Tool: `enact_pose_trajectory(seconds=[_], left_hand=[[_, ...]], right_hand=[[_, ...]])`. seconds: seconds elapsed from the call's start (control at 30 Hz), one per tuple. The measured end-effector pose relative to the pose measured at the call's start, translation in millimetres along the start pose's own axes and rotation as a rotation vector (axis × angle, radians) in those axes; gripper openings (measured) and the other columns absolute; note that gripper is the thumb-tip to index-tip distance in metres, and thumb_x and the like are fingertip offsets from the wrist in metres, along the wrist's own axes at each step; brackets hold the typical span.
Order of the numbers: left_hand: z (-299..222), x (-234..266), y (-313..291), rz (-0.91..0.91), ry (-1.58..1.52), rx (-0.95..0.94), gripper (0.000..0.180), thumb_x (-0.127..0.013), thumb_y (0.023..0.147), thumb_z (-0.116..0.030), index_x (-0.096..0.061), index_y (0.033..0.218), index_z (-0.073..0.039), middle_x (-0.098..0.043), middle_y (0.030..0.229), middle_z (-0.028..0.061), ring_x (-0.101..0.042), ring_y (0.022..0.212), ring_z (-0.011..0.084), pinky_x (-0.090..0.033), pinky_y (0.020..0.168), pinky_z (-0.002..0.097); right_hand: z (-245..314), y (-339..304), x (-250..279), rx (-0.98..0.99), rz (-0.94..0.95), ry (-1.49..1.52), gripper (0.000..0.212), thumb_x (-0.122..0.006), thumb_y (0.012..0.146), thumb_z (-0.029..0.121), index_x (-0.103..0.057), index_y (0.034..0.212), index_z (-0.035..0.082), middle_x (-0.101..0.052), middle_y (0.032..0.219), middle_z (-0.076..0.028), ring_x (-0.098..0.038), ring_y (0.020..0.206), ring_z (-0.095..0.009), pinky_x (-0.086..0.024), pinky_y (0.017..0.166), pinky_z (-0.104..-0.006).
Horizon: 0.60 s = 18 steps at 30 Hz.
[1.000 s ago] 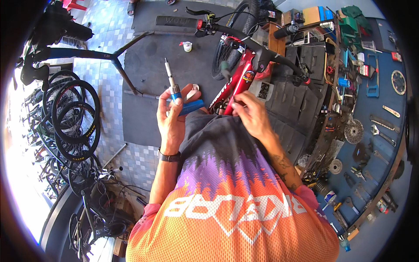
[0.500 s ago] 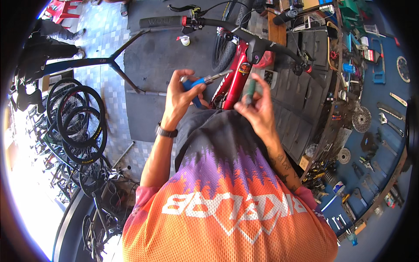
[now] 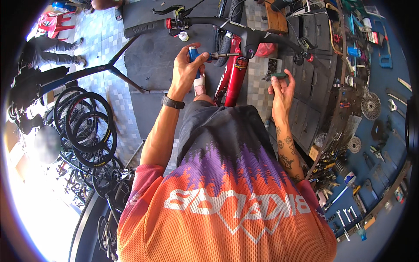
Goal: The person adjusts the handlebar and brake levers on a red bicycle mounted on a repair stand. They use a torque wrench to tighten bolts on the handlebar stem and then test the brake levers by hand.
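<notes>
Mat (image 3: 152, 50) left of frame (image 3: 232, 89); my left hand (image 3: 185, 70) clasping blue tool (image 3: 192, 54), slip may scratch frame; right hand (image 3: 283, 94) loosely pinching green tool (image 3: 280, 75), droppable

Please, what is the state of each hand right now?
Left hand: closed, holding a blue-handled tool.
Right hand: loosely closed, holding a dark green object.

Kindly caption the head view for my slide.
Left hand with blue tool, right hand with green item, near red bicycle frame.
</notes>
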<state>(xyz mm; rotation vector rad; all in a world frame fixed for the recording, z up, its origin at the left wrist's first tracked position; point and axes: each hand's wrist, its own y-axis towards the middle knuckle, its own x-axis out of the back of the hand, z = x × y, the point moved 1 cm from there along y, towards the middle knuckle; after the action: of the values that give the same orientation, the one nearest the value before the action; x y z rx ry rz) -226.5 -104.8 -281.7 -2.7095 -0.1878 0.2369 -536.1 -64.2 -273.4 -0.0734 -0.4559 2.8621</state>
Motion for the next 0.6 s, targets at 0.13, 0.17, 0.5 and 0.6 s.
enact_pose_trajectory(seconds=[0.13, 0.17, 0.5, 0.6], left_hand=[[-9, 4, 7, 0.056, -0.027, 0.023, 0.051, -0.078, 0.095, -0.014, -0.054, 0.135, 0.007, -0.075, 0.087, 0.0117, -0.057, 0.061, 0.0077, -0.048, 0.055, 0.0245], [-13, 5, 11, 0.061, 0.023, 0.04, 0.046, -0.076, 0.096, -0.016, -0.056, 0.131, 0.007, -0.075, 0.089, 0.014, -0.056, 0.06, 0.0081, -0.047, 0.055, 0.0241], [-57, 17, 45, 0.249, 0.098, 0.507, 0.027, -0.067, 0.102, -0.022, -0.06, 0.119, -0.003, -0.073, 0.102, 0.0146, -0.055, 0.064, 0.0107, -0.047, 0.054, 0.024], [-56, 19, 35, 0.244, 0.055, 0.594, 0.025, -0.063, 0.105, -0.023, -0.056, 0.123, -0.009, -0.068, 0.099, 0.0119, -0.057, 0.067, 0.0125, -0.049, 0.055, 0.0245]], right_hand=[[-7, 2, -7, -0.041, -0.013, 0.042, 0.042, -0.071, 0.102, 0.014, -0.049, 0.136, 0.003, -0.066, 0.104, -0.006, -0.06, 0.075, -0.011, -0.052, 0.071, -0.0284], [-9, 2, -8, -0.058, -0.037, 0.021, 0.042, -0.07, 0.102, 0.015, -0.045, 0.133, 0.001, -0.067, 0.106, -0.01, -0.067, 0.081, -0.016, -0.057, 0.079, -0.0319], [-31, 19, -44, 0.027, -0.017, 0.29, 0.043, -0.068, 0.103, 0.01, -0.04, 0.134, -0.001, -0.068, 0.112, -0.019, -0.074, 0.104, -0.03, -0.059, 0.093, -0.0359], [-36, 23, -53, 0.056, -0.022, 0.434, 0.047, -0.074, 0.098, 0.006, -0.043, 0.132, -0.001, -0.066, 0.114, -0.015, -0.069, 0.104, -0.021, -0.057, 0.093, -0.0303]])
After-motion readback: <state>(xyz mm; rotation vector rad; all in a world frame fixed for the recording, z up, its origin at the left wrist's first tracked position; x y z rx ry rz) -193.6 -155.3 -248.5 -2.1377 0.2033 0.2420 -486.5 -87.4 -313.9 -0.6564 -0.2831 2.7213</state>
